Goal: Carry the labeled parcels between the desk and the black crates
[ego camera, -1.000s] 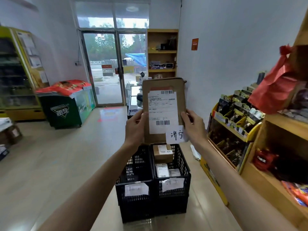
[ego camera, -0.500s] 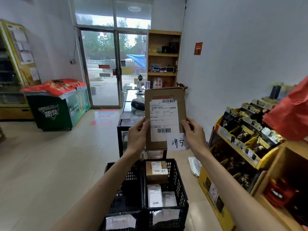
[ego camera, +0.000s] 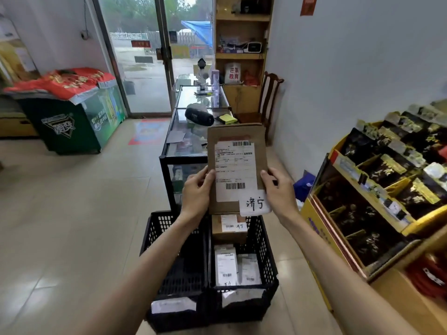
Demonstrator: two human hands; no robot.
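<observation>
A flat brown cardboard parcel (ego camera: 235, 134) with a white shipping label and a handwritten tag is held upright in front of me. My left hand (ego camera: 197, 189) grips its left edge and my right hand (ego camera: 279, 189) grips its right edge. Below it, two black crates stand side by side on the floor. The right crate (ego camera: 269, 250) holds a small brown box (ego camera: 228, 234) and several flat white labelled parcels (ego camera: 226, 265). The left crate (ego camera: 154, 228) looks dark inside, partly hidden by my left arm. Beyond the crates stands the glass-topped desk (ego camera: 191, 141).
A yellow snack display rack (ego camera: 377, 189) runs along the right. A green chest freezer (ego camera: 79, 117) with a red cover sits at the left. A wooden chair (ego camera: 268, 97) and shelf stand behind the desk, with glass doors beyond. Tiled floor lies open to the left.
The parcel has come lower in view, and the crates and desk are closer. The view has tilted downward. Both hands keep the same hold.
</observation>
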